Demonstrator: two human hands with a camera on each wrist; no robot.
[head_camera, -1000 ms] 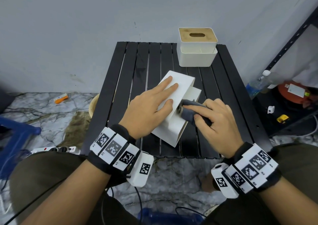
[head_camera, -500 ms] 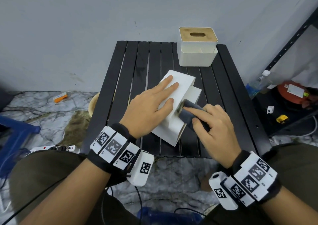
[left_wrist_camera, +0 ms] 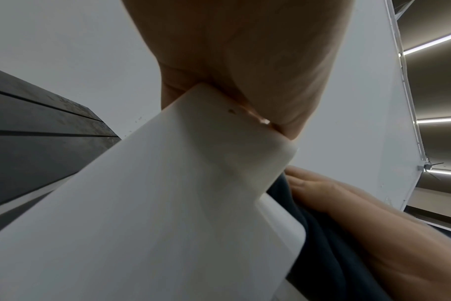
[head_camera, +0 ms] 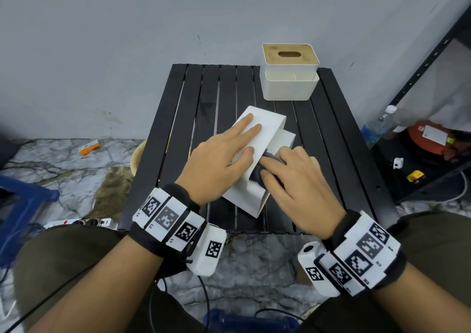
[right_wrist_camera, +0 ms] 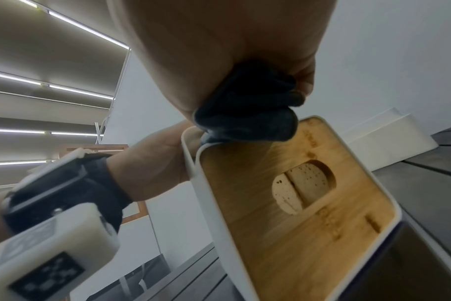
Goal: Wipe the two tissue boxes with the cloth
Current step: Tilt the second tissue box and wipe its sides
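- Near tissue box (head_camera: 251,154), centre frame, tipped on its side on the slatted table (head_camera: 178,133): I judge its wipe under way.
- My left hand (head_camera: 224,159): fingers flat, pressing it steady.
- My right hand (head_camera: 293,179): bunched round the dark cloth (head_camera: 256,176), against the box's wooden-lid edge.
- Second tissue box (head_camera: 289,72), upper centre, upright: seemingly next.
- Next move, I judge: finish this face, then reach back.
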